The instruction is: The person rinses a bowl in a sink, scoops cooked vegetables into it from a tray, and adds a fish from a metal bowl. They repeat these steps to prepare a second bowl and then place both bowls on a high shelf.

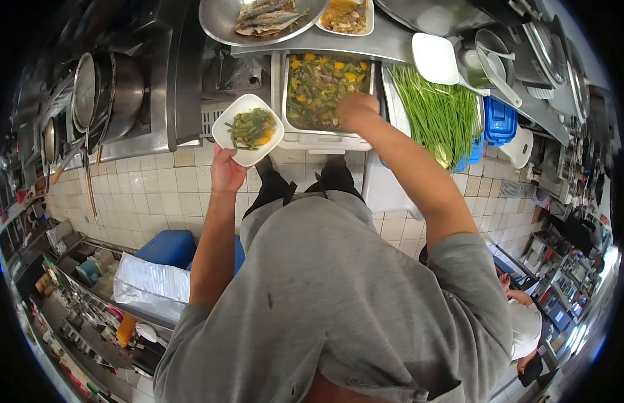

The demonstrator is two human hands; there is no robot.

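My left hand (227, 169) grips the lower left rim of a white square bowl (226, 119). Cut green vegetables with orange pieces (250, 129) lie in the bowl. Over the right side of a rectangular metal tray (374, 84) is my right hand (357, 109), closed and slightly blurred. Its fingers face away, so what they hold is hidden. The tray contains a stew of green vegetables and orange chunks (318, 87) in brownish liquid.
Long green stalks (436, 107) lie right of the tray, below a white square plate (435, 58). A metal bowl of fish (221, 30) and a smaller white dish (369, 23) stand on the shelf behind. Pans (127, 84) are at left. Another person (524, 326) is at lower right.
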